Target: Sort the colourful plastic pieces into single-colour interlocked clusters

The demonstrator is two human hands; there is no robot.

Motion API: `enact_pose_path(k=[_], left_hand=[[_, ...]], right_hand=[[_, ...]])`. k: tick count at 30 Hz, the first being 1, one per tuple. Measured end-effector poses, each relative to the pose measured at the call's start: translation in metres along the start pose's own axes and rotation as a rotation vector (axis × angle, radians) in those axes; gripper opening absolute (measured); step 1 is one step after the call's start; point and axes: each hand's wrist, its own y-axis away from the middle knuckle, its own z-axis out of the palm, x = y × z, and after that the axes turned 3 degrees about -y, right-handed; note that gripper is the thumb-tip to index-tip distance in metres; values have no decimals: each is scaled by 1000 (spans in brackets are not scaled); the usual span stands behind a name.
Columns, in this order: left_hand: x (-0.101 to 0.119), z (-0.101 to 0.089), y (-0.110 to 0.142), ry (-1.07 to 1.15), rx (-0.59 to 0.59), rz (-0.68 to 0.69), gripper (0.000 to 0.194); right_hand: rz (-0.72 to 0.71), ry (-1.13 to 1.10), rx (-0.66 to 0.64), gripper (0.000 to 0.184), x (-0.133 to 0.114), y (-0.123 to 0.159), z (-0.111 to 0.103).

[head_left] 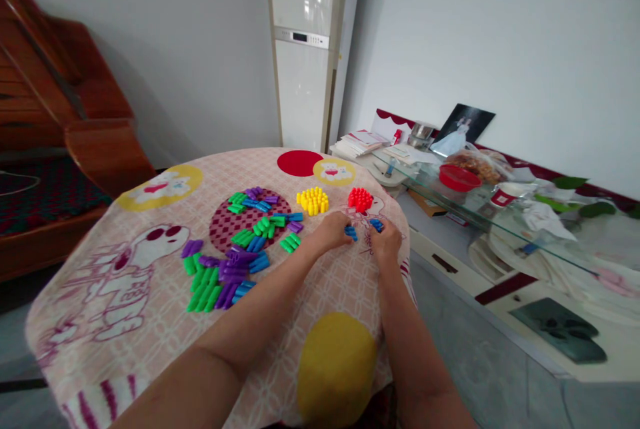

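Observation:
My left hand is at the right part of the cloth-covered table, its fingertips closed at a few small blue plastic pieces. Just to its right, my right hand pinches another blue piece. Beyond both hands, a tight cluster of red pieces and a cluster of yellow pieces stand upright. Left of my left forearm lie green pieces, purple pieces and more blue pieces, mixed in loose groups. My fingers partly hide the blue pieces they touch.
The patterned tablecloth covers a rounded table. A glass-topped cabinet to the right carries a red bowl, a paper cup, papers and a photo. A wooden chair stands left, a tall white appliance behind.

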Motion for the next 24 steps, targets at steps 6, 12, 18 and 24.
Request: enact_pose_path(k=[6, 12, 18, 24], left_hand=[[27, 25, -32, 88, 46, 32, 15], [28, 52, -30, 333, 102, -16, 36], [27, 62, -29, 408, 116, -48, 47], [34, 67, -34, 426, 114, -70, 45]], right_hand=[[27, -24, -8, 29, 6, -4, 3], [-11, -145, -21, 35, 16, -8, 4], [-1, -204, -21, 37, 15, -8, 1], [-14, -199, 0, 40, 17, -9, -1]])
